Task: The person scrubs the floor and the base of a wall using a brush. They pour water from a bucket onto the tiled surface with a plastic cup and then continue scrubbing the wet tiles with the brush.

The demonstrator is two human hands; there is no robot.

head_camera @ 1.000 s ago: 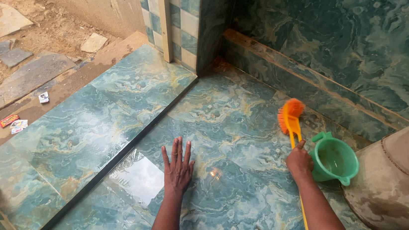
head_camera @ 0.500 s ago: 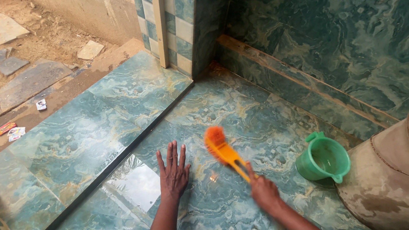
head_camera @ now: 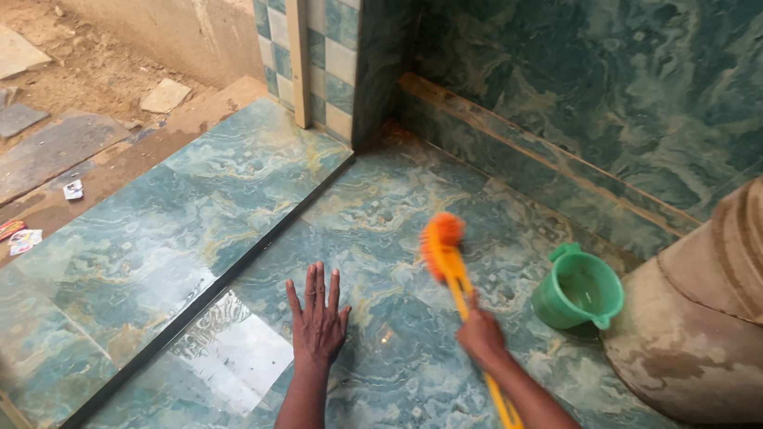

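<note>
Moved: brush (head_camera: 449,256) swings back right of its earlier spot, head now centre frame.
Floor (head_camera: 381,205): glossy teal marbled tile, wet.
Bucket (head_camera: 735,302): grimy, lower right.
Jug (head_camera: 577,291): green plastic.
Left hand (head_camera: 317,319): flat, released.
Right hand (head_camera: 481,335): grasping handle, scrubbing; likely another stroke.

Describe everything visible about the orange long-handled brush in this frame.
The orange plastic scrubbing brush with a long yellow-orange handle has a rounded head of orange bristles pressed onto the wet, teal marbled floor tiles. Its slim handle runs down towards the bottom edge of the picture. The right hand is closed around the handle partway along. The small green plastic bucket stands to its right, apart from it.
</note>
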